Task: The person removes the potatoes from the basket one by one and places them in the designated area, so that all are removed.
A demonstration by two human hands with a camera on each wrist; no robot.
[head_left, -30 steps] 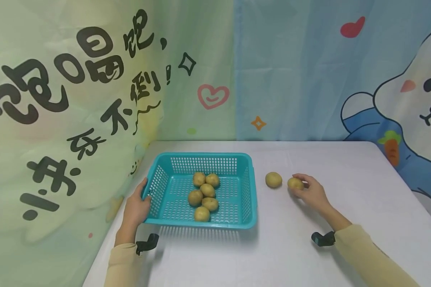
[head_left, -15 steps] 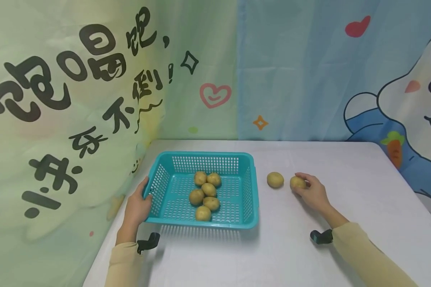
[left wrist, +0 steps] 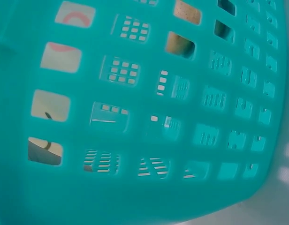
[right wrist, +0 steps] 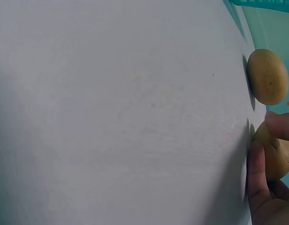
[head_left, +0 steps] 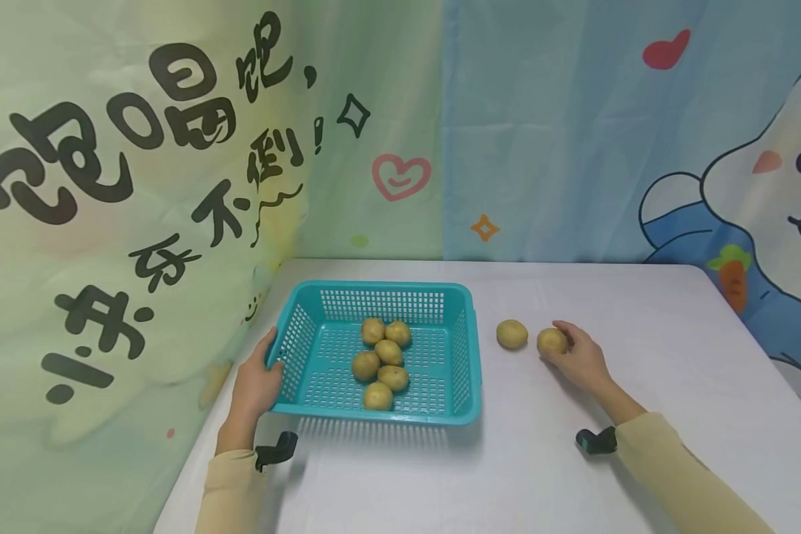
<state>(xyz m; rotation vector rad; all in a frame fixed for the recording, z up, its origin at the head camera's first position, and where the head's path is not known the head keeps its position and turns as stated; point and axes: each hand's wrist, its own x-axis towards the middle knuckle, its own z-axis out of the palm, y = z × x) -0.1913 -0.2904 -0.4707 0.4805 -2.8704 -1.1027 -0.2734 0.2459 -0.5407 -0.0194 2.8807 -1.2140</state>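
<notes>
In the head view my left hand (head_left: 256, 382) grips the left side of a turquoise plastic basket (head_left: 475, 356), its thumb over the rim. Several potatoes (head_left: 366, 366) lie in a loose cluster in the middle of the basket. My right hand (head_left: 584, 362) holds a potato (head_left: 550, 341) between thumb and fingers, right at the white table to the right of the basket. Another potato (head_left: 512, 334) lies between that hand and the basket. Up close, the right wrist view shows thumb and fingers around the potato (right wrist: 279, 154). The basket's perforated wall (left wrist: 135, 197) fills the left wrist view.
A white cloth-covered table (head_left: 521, 467) bears everything. Behind it and along its left side hangs a printed curtain (head_left: 534, 148). Each wrist wears a small black camera mount, the right one (head_left: 597, 441) near the tabletop.
The head view has shifted slightly. Both hands, the basket and the potatoes keep nearly the same places, with the right hand holding the same potato throughout.
</notes>
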